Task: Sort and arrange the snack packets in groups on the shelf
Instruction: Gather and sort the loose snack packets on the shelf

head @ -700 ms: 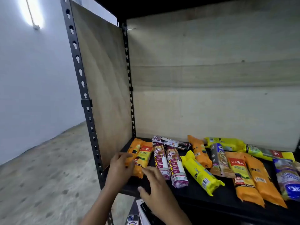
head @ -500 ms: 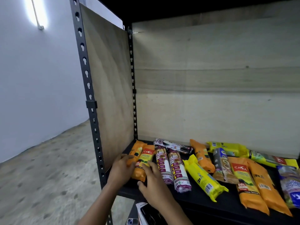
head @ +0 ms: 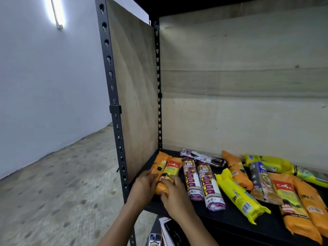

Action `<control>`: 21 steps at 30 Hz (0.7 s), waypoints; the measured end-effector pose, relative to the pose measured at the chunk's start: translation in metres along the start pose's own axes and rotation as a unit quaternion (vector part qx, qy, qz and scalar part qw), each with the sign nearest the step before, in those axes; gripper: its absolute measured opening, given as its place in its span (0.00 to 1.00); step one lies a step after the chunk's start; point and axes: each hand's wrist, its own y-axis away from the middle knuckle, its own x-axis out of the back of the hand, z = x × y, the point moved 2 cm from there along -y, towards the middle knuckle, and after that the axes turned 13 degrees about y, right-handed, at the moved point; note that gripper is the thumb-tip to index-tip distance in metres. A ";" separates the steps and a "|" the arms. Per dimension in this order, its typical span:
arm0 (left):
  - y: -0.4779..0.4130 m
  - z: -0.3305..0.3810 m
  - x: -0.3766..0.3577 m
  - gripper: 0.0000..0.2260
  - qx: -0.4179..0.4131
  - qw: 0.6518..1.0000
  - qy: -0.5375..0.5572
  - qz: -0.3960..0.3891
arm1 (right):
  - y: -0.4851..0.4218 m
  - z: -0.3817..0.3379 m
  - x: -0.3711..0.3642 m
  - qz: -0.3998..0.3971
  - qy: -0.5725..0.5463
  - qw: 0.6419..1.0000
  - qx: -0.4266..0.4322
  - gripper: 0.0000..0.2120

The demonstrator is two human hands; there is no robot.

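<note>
- Head view: a black shelf carries the snack packets, with a wooden side panel closing its left end.
- Both hands are together at the shelf's front, just right of the side panel. The left hand and right hand curl round the lower end of an orange Casa packet from either side.
- The Casa packet lies lengthwise on the shelf. A plain orange packet lies between it and the side panel, touching it.
- Farther right of the panel, two white drawstring packets lie side by side.
- A dark packet lies crosswise behind them.
- Next rightward come a yellow packet, an orange one and a grey-blue one.
- Farthest from the panel lie a second Casa packet, another orange packet and yellow-green packets along the back.
- A phone shows below the shelf edge, under the panel's front corner.
</note>
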 end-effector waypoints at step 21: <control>0.048 -0.002 0.014 0.11 -0.034 0.998 -0.007 0.051 | 0.018 -0.005 0.003 -0.007 -0.037 0.999 0.033 0.24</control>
